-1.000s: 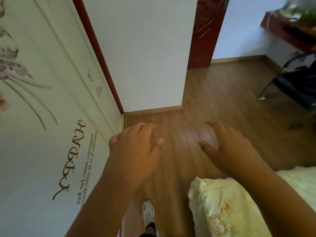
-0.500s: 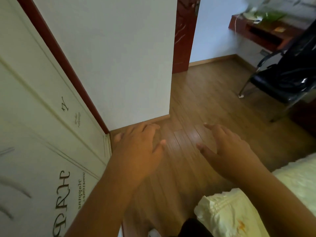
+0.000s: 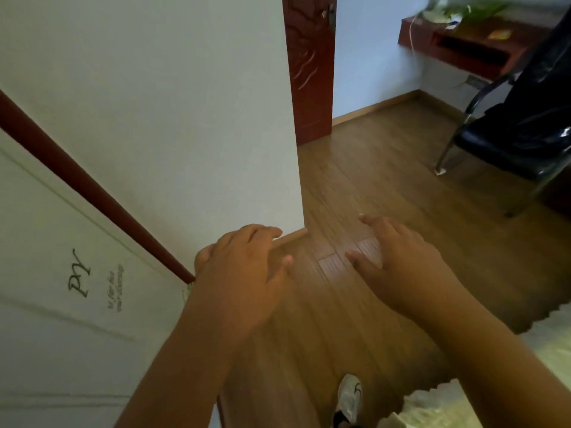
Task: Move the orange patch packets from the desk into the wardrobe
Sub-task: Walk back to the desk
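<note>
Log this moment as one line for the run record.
left hand: empty, open | right hand: empty, open | packet: on desk | wardrobe: at left

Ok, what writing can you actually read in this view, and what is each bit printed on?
"PY": large script letters on the pale wardrobe door at left, the tail of a longer word cut off by the frame.
Small script lines beside those letters, on the same door: too small and blurred to read.
Orange packet on the red desk at upper right: any print is too small to read.
Nothing else carries readable text.
</note>
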